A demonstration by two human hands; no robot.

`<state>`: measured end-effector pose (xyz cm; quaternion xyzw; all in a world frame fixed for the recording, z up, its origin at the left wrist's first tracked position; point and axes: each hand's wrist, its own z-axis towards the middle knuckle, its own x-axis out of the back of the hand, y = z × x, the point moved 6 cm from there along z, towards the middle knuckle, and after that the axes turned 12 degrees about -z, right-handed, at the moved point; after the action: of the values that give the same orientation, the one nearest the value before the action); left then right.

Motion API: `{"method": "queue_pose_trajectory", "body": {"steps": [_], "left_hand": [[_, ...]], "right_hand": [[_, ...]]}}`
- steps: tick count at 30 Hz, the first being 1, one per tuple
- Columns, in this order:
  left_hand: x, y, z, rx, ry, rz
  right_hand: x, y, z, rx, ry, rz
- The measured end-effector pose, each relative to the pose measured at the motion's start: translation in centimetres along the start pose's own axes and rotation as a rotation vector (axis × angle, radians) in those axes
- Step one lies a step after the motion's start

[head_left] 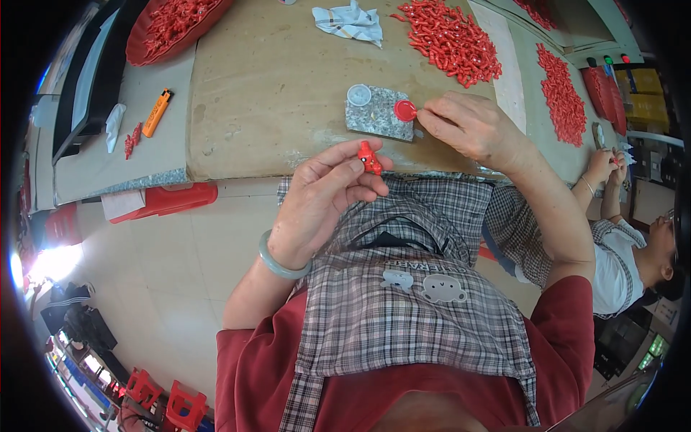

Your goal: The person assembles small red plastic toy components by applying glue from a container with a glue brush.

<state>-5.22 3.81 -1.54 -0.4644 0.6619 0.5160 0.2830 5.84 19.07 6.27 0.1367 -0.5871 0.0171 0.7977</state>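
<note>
My left hand [317, 189] is closed around a small glossy red figurine [369, 157] with dark spots, held between thumb and fingers just off the table's front edge. My right hand [471, 129] is pinched beside a small round red cap [404, 111]. What its fingertips grip is too small to make out. The cap rests on the right part of a speckled grey stone slab [374, 124]. At the slab's upper left stands a small round dish [358, 95] with whitish contents.
A heap of red figurines [453, 45] lies at the back right, another pile [560, 93] beyond it. Also on the table are a crumpled cloth [349, 23], a red bowl [210, 10] of figurines and an orange cutter [157, 113]. A co-worker [619, 266] sits at right.
</note>
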Motion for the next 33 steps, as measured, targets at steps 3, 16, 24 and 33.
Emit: {"method": "queue_pose_trajectory", "body": {"steps": [3,16,24,33], "left_hand": [[0.1,0.1,0.0,0.000,0.019,-0.008],[0.7,-0.1,-0.1,0.027,0.015,0.010],[0.8,0.1,-0.2,0.013,0.014,0.059],[-0.7,0.3,0.6,-0.089,-0.004,0.122]], "right_hand": [[-0.1,0.0,0.5,0.054,-0.029,-0.019],[0.1,-0.5,1.7,0.224,-0.130,-0.006],[0.9,0.7,1.7,0.047,-0.083,0.014],[-0.2,1.7,-0.9,-0.526,0.142,0.527]]}}
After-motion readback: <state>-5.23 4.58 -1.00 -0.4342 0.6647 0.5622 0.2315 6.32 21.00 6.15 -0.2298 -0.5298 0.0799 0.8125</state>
